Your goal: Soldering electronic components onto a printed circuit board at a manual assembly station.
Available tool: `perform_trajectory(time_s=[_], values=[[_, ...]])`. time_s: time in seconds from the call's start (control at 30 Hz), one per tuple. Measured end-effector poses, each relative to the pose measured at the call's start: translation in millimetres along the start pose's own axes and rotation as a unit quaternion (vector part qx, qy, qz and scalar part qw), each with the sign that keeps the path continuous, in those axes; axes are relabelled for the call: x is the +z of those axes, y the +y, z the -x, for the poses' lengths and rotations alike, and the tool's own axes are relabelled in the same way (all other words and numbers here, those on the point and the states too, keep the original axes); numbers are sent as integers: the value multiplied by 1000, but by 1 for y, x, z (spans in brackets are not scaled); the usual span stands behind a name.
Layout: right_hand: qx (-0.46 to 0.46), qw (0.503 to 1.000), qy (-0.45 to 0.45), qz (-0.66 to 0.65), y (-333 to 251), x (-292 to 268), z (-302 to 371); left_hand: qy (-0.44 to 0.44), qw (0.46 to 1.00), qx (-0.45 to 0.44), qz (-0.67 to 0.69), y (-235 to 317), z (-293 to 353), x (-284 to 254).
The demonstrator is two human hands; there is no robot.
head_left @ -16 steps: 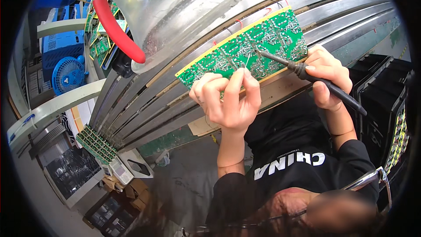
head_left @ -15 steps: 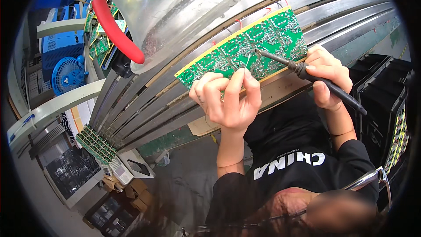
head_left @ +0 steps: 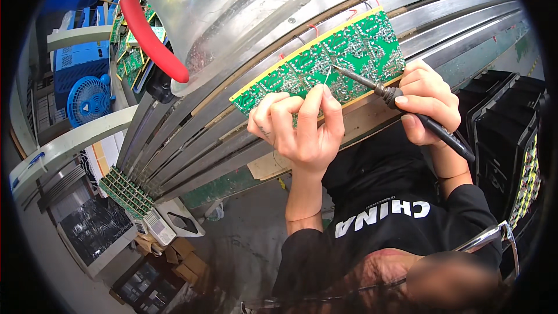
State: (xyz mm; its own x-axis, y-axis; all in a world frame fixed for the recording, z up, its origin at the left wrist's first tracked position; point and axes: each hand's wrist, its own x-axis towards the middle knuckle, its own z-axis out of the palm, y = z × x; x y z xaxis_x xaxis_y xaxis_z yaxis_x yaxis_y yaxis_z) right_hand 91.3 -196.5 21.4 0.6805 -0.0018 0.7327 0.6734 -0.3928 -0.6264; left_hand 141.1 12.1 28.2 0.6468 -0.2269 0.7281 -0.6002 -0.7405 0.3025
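A long green circuit board, solder side up with a yellow strip along its far edge, lies across the metal rails. My left hand is closed at the board's near edge, pinching a thin silvery solder wire between thumb and forefinger. My right hand grips a black soldering iron like a pen. The iron's tip points left to the middle of the board and meets the wire's end, or nearly so. Thin red and black leads stick out past the far edge. My left fingers cover part of the near edge.
Metal rails run beneath the board. A clear plastic bag and a red-handled tool hang close at upper left. Leftward are piled boards, a blue fan and stacked boards. Black bins stand right.
My right hand and the soldering iron have shifted slightly left, bringing the tip closer to the solder wire. My left hand has barely moved and still pinches the wire.
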Motion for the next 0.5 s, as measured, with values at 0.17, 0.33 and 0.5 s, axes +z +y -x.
perform_trajectory(time_s=[0.17,0.33,0.5], values=[[-11,1000,-6,18,-3,0,-1,13,999,-19,24,0,0,-4],[-16,999,-8,33,-8,-4,0,23,998,-44,41,-7,5,-20],[-8,999,32,-4,-7,-11,2,27,996,-69,55,-20,8,-29]])
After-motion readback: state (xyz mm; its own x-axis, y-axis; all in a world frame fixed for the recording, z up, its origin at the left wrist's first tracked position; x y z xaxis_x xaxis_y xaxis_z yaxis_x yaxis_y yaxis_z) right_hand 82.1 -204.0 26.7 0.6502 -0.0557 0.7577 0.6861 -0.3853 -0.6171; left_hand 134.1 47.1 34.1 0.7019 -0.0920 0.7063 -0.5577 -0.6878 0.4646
